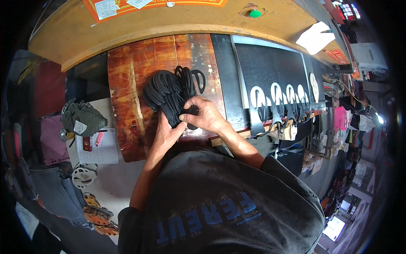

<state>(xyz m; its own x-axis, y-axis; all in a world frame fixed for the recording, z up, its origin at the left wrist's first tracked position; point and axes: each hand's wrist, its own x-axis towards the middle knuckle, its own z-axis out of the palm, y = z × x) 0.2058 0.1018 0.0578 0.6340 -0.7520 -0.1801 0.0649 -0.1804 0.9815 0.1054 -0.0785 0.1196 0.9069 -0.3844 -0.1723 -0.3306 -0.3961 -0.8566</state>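
Over the scuffed red-brown wooden board [127,127] sat a fanned bundle of thin black flat pieces [163,86], judged light, flexible (layers probably slippery), best held at its narrow end. Left hand [168,133] gripped there; right hand [207,116] curled its fingers alongside, hold unclear.

Bare hands: two, the left hand [167,132] and the right hand [206,113], towards the near edge of the wooden board [129,127].
Black pieces [163,89]: one bunch, too overlapped to count singly.
Wooden board: one.
Black sheet [270,63]: one, beyond the board's right edge.
White looped shapes [275,89]: four, along the sheet's near edge.
Green button [254,13]: one, on the yellow beam [190,22].
Orange stickers [337,56]: two, at the beam's upper edge and right end.
Red box [87,144]: one.
Grey-green bundle [89,115]: one.
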